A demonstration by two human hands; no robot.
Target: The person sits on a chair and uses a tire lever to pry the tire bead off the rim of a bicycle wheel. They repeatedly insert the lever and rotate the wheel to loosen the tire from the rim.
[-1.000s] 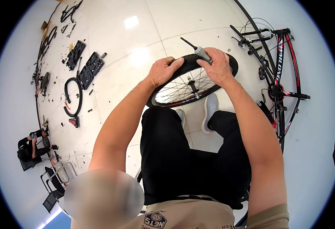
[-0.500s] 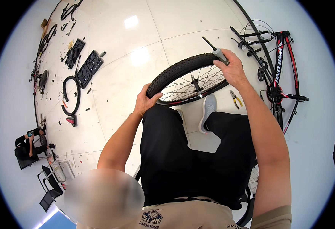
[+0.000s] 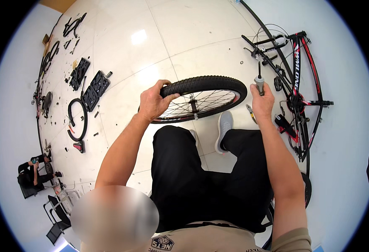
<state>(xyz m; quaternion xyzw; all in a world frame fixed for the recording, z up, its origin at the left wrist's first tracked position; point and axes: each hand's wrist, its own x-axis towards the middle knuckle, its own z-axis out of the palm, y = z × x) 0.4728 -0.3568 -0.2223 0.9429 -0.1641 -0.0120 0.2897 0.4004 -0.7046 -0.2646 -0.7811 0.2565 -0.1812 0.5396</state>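
My left hand (image 3: 152, 102) grips the black knobby tyre (image 3: 205, 82) of a spoked bicycle wheel at its left side, thumb over the rim. The wheel is held tilted above my knees, its hub (image 3: 193, 107) in the middle. Just right of the tyre, apart from it, my right hand (image 3: 262, 101) is closed on a grey-handled tool (image 3: 259, 80) with a thin dark shaft pointing up. Yellow-handled pliers (image 3: 250, 112) lie on the floor, partly behind that hand. My grey shoe (image 3: 224, 128) rests below the wheel.
A black-red bicycle frame (image 3: 297, 71) lies to the right. On the left floor are open black tool cases (image 3: 95, 89), a loose ring-shaped part (image 3: 82, 119), a saddle and scattered parts. Another person (image 3: 31, 176) sits at the far left beside a chair (image 3: 56, 218).
Both hands held the tyre earlier. My right hand has left it and moved down and right with the tool. My left hand has shifted along the tyre, and the wheel has swung lower.
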